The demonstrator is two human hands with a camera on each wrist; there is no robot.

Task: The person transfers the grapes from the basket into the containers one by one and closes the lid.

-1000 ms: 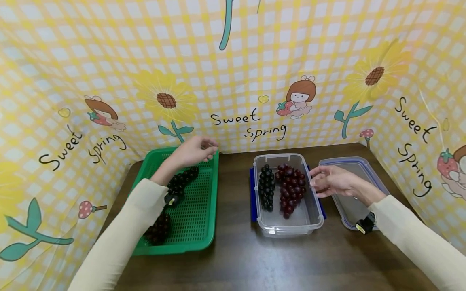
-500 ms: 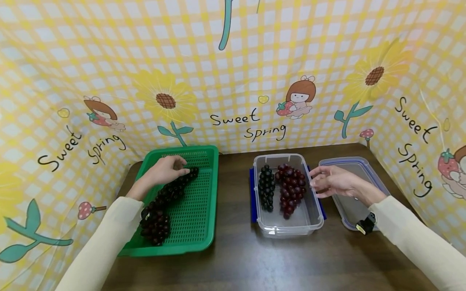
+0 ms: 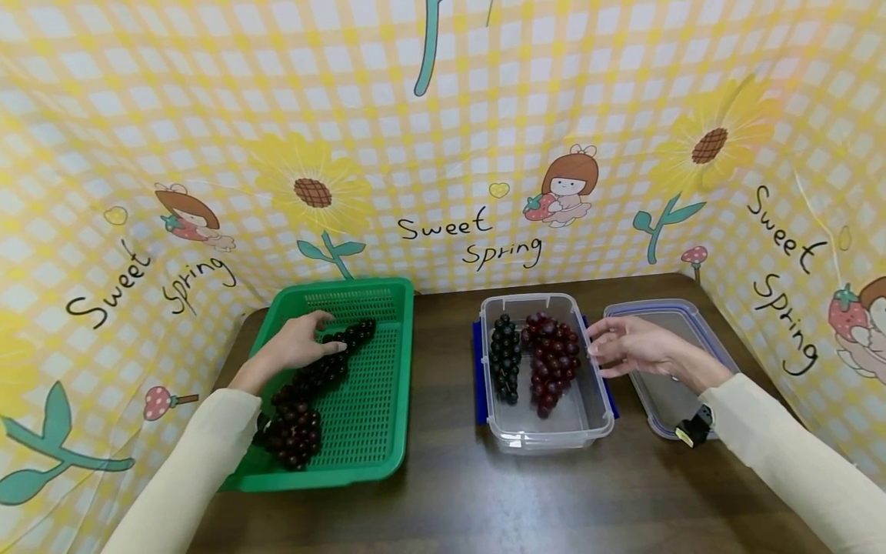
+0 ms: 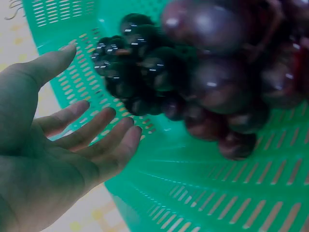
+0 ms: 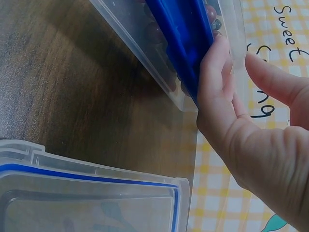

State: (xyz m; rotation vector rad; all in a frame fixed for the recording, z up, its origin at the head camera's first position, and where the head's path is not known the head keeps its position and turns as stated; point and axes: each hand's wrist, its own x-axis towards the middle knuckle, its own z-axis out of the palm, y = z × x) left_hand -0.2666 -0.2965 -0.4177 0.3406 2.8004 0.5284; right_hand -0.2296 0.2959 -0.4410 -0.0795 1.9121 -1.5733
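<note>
In the head view, my left hand [image 3: 299, 340] is over the green basket [image 3: 404, 385], above the dark grapes. The left wrist view shows its fingers [image 4: 89, 135] spread and holding nothing, beside a bunch of black grapes [image 4: 140, 63]. Larger, dark red grapes [image 3: 294, 435] lie at the near end of the basket. My right hand [image 3: 633, 346] is at the right side of the clear plastic box [image 3: 550, 442], fingers loosely bent against its blue latch [image 5: 186, 34]. Inside that box are black grapes [image 3: 506, 358] on the left and red grapes [image 3: 551, 358] on the right.
A clear lid with a blue seal [image 3: 681, 308] lies on the brown table [image 3: 443, 492], right of the box and partly under my right forearm. Behind the table hangs a yellow checked cloth [image 3: 443, 154], close to the basket's far edge.
My left hand has come from above the basket's far right rim, moving left and toward me, down over the grapes. My right hand stays at the box.
</note>
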